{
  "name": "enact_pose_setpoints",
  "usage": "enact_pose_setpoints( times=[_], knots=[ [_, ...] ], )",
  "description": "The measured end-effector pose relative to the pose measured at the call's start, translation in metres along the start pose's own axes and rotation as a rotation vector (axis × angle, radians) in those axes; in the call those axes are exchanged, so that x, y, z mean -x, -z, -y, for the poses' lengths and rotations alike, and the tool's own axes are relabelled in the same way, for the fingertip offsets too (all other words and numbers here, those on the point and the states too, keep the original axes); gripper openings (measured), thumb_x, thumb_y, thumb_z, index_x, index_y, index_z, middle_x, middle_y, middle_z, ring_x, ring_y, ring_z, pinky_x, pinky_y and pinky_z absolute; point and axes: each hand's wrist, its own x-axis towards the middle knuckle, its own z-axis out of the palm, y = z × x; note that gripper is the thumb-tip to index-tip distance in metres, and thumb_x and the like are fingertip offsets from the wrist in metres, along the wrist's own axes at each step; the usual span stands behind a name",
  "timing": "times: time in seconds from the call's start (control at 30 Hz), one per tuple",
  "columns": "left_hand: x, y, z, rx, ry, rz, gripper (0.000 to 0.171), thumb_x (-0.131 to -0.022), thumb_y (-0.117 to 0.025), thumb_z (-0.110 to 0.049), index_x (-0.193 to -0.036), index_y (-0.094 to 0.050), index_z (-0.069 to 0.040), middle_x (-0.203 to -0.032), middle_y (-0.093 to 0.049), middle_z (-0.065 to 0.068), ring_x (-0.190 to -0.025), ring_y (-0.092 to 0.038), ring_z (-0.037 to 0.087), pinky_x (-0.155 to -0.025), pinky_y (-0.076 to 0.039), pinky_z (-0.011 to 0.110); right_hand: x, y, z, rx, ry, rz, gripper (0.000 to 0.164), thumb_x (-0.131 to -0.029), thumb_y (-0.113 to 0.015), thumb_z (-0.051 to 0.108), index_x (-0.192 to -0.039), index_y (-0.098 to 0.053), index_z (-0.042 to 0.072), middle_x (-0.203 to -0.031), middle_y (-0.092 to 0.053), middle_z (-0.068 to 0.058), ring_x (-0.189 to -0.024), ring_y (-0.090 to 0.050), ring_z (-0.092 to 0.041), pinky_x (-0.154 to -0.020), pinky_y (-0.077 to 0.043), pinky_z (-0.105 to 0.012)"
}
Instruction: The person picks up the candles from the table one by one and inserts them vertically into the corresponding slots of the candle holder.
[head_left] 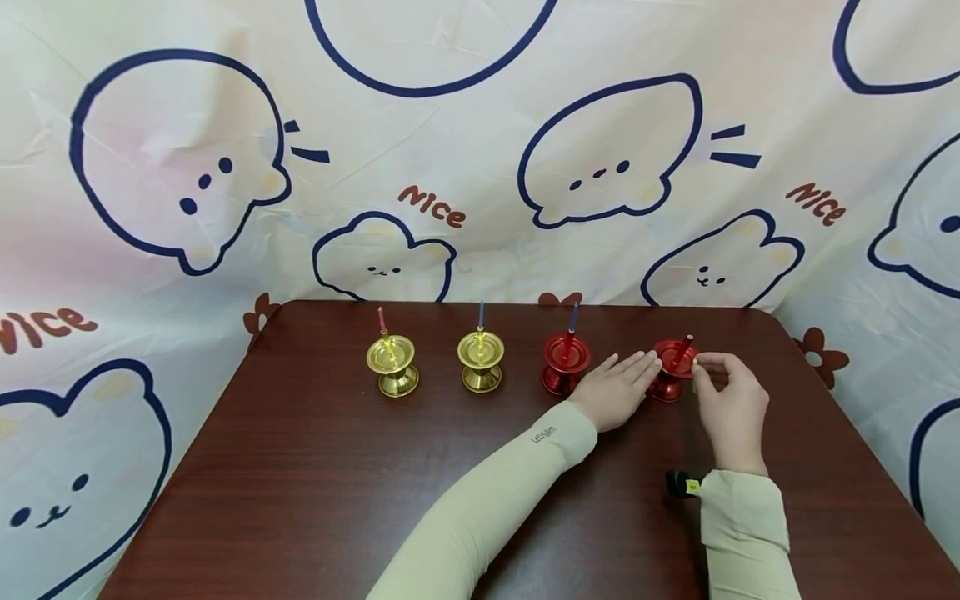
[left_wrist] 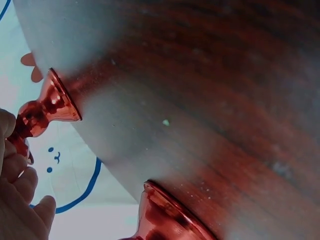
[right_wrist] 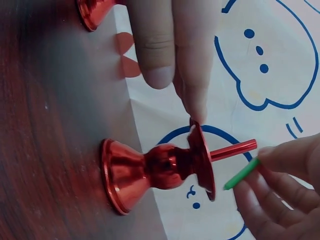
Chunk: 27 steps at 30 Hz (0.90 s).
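Observation:
At the right end of a row stands a red metal candle holder (right_wrist: 165, 167) with an upright tube in its dish; no candle shows in that tube. My left hand (head_left: 615, 388) reaches across with straight fingers, the tips touching the dish's rim. On the other side my right hand (head_left: 733, 408) pinches a thin green candle (right_wrist: 241, 174) between thumb and fingers. The candle is tilted beside the tube (right_wrist: 235, 149), apart from it. Behind my left wrist is another red candle holder (head_left: 567, 357) bearing a blue candle (head_left: 573, 317).
Two gold candle holders stand further left: one (head_left: 398, 383) with a pink candle (head_left: 381, 320), one (head_left: 481, 379) with a blue candle (head_left: 482, 314). The dark wooden table (head_left: 300, 500) ends at a printed cloth backdrop (head_left: 480, 167). A small black device (head_left: 681, 484) sits by my right wrist.

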Motion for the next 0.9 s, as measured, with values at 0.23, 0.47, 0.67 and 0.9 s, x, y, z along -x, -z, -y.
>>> enact_pose_setpoints(
  times=[0.23, 0.47, 0.67, 0.9],
  knots=[
    [0.002, 0.002, 0.000, -0.013, -0.006, 0.017, 0.057, -0.112, -0.029, -0.036, -0.165, -0.007, -0.027, -0.170, -0.005, -0.011, -0.155, -0.004, 0.006, -0.125, -0.013, 0.031, 0.000, -0.007, -0.002, -0.079, -0.003, -0.126, 0.023, -0.100, -0.065, 0.019, -0.117, -0.072, 0.003, -0.110, -0.073, -0.013, -0.081, -0.054, 0.007, -0.071, -0.041, -0.005],
    [0.000, 0.001, -0.002, -0.032, -0.006, 0.011, 0.056, -0.113, -0.026, -0.034, -0.165, -0.008, -0.027, -0.170, -0.006, -0.011, -0.154, -0.004, 0.005, -0.124, -0.014, 0.031, -0.006, -0.011, -0.001, -0.140, 0.028, -0.185, 0.023, -0.100, -0.066, 0.019, -0.115, -0.072, 0.003, -0.109, -0.073, -0.014, -0.083, -0.051, 0.012, -0.072, -0.041, -0.007],
    [0.000, -0.001, -0.004, -0.036, -0.001, 0.010, 0.056, -0.113, -0.026, -0.034, -0.165, -0.007, -0.027, -0.170, -0.005, -0.011, -0.154, -0.004, 0.005, -0.124, -0.015, 0.031, -0.015, -0.008, 0.005, -0.177, 0.051, -0.216, 0.025, -0.100, -0.067, 0.021, -0.116, -0.073, 0.003, -0.110, -0.072, -0.011, -0.085, -0.053, 0.012, -0.076, -0.043, -0.007],
    [0.003, 0.003, -0.004, -0.042, 0.005, 0.017, 0.054, -0.113, -0.022, -0.034, -0.165, -0.007, -0.027, -0.170, -0.005, -0.011, -0.154, -0.003, 0.005, -0.124, -0.013, 0.030, -0.024, -0.009, 0.011, -0.217, 0.039, -0.204, 0.027, -0.100, -0.067, 0.022, -0.118, -0.072, 0.004, -0.113, -0.071, -0.011, -0.088, -0.056, 0.008, -0.080, -0.047, -0.008]
  ],
)
